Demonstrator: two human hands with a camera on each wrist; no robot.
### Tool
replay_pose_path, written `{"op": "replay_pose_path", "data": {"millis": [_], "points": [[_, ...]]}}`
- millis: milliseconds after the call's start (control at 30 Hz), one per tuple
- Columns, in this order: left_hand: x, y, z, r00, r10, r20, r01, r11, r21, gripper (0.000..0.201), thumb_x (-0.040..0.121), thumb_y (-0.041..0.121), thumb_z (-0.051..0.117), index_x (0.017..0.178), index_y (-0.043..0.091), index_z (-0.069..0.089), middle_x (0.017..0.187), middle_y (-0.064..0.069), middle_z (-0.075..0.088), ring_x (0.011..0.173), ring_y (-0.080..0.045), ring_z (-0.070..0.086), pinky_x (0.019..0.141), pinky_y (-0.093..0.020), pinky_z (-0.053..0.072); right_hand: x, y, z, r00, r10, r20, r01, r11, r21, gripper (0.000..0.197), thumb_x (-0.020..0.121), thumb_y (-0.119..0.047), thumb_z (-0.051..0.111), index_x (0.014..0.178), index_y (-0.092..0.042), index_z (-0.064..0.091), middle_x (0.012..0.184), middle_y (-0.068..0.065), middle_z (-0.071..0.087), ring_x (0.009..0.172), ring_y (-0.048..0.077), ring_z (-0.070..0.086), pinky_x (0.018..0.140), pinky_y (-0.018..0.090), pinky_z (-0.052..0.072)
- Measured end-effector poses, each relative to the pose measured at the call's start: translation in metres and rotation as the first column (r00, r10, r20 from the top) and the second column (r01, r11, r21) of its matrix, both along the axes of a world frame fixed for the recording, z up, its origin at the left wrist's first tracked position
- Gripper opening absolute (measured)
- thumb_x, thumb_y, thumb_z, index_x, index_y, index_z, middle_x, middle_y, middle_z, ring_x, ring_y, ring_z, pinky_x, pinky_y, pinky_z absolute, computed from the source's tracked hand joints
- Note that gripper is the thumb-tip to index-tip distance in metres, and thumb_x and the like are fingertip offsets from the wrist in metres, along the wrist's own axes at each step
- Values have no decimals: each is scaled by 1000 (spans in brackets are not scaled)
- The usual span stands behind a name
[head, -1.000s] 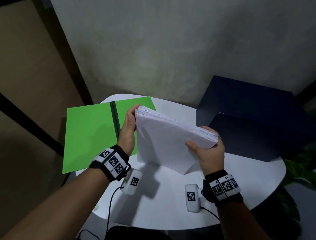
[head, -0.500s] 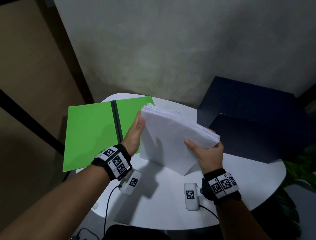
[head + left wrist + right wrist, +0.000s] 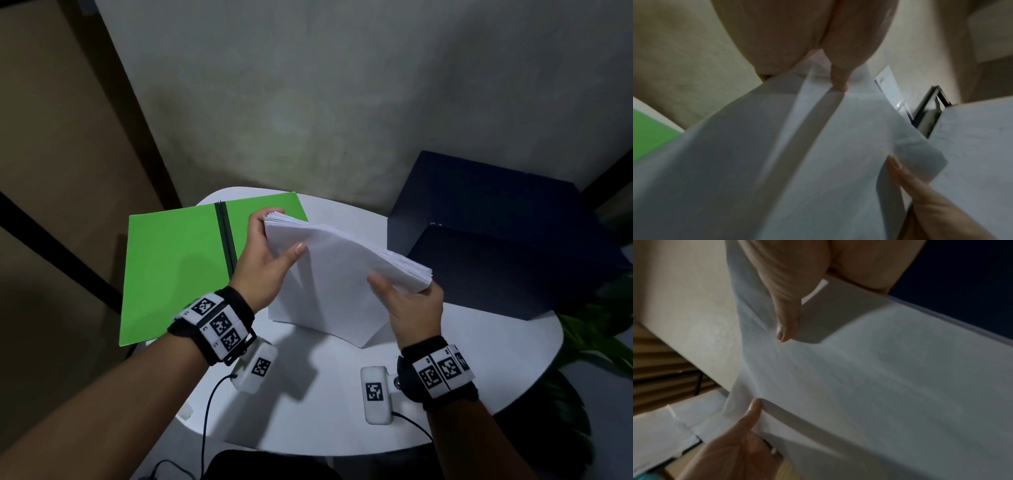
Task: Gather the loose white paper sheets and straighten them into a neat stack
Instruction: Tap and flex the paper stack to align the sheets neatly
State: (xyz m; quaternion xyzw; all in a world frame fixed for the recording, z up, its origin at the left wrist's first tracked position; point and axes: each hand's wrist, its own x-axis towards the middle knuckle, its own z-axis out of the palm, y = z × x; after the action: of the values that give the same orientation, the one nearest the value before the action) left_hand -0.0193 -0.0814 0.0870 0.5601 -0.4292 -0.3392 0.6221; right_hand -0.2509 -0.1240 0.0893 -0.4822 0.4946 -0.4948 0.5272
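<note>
A thick stack of white paper sheets (image 3: 337,274) stands on its lower edge on the round white table (image 3: 479,349), leaning toward me, its top edge slightly fanned. My left hand (image 3: 265,255) grips the stack's upper left corner, thumb on the near face and fingers behind. My right hand (image 3: 409,303) grips the upper right corner, thumb on the near face. The left wrist view shows the paper (image 3: 818,154) under my left thumb (image 3: 839,78), blurred. In the right wrist view my right thumb (image 3: 787,321) presses on the sheets (image 3: 879,378).
An open green folder (image 3: 174,267) with a dark spine lies at the table's left, partly over the edge. A large dark blue box (image 3: 507,236) stands at the right rear. A grey wall is close behind. Plant leaves (image 3: 599,339) show at the right.
The stack has tipped toward me. My left hand moved from a flat palm against the stack's left edge to gripping the upper left corner with the thumb in front. The right hand keeps its hold.
</note>
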Motion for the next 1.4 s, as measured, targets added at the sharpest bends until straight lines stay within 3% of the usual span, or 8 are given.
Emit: {"op": "replay_pose_path", "data": {"millis": [267,367,467,567,733,867,1033,1400], "points": [[2,14,9,991,105,78,-110,992,55,103,66,38,86,143,18,20,130,0,48,116,-5,56,107,-29,44,9,2,-2,999,39,-6,-39,999,-10,29,67,4,85,83,-15,71,78,-4,76,73,10,73,70,24,59],[4,18,51,675,243,697,-205,969,-140,106,61,58,79,148,27,26,144,2,37,138,-18,35,115,-37,25,16,-3,19,969,88,-232,-150,953,-265,21,70,-10,87,86,-15,74,80,2,76,77,19,73,70,35,59],[-7,13,82,343,41,939,-39,999,-30,44,71,56,64,111,40,57,115,8,65,116,-21,58,105,-45,35,33,-6,38,854,37,-519,-351,778,-521,14,76,-23,83,79,-17,71,68,-2,67,65,22,66,61,34,53],[4,12,78,599,-44,799,36,999,29,20,75,38,68,80,22,55,64,2,63,70,-30,64,66,-39,51,42,-4,38,862,-160,-482,-203,762,-615,30,71,-26,82,98,-20,71,99,-11,64,99,25,63,88,48,51],[44,27,58,975,43,216,-54,998,44,26,74,2,80,94,16,71,75,21,74,70,4,66,72,-18,54,8,-5,-14,824,-422,-378,378,906,-189,116,56,-29,92,150,-23,25,156,1,25,143,22,25,118,50,25],[65,36,29,996,93,-17,-91,991,94,32,72,-5,75,101,4,68,78,14,76,70,-1,70,67,-18,55,-14,-28,-28,994,-98,52,95,994,62,98,62,-3,89,144,-18,38,136,4,58,126,20,57,106,42,47],[51,37,-6,967,255,-29,-249,960,128,28,75,-4,76,94,14,69,74,21,75,68,4,69,67,-15,54,-14,-25,-21,998,-12,-62,13,1000,21,33,75,-1,81,105,-4,69,100,8,75,94,24,73,87,43,59],[29,66,-56,961,224,163,-263,922,283,43,80,26,77,117,19,56,106,5,63,85,-9,57,97,-45,44,-32,18,-62,987,-65,-144,72,996,46,31,68,-3,87,91,-13,68,84,-3,68,69,1,65,63,16,54]]}}
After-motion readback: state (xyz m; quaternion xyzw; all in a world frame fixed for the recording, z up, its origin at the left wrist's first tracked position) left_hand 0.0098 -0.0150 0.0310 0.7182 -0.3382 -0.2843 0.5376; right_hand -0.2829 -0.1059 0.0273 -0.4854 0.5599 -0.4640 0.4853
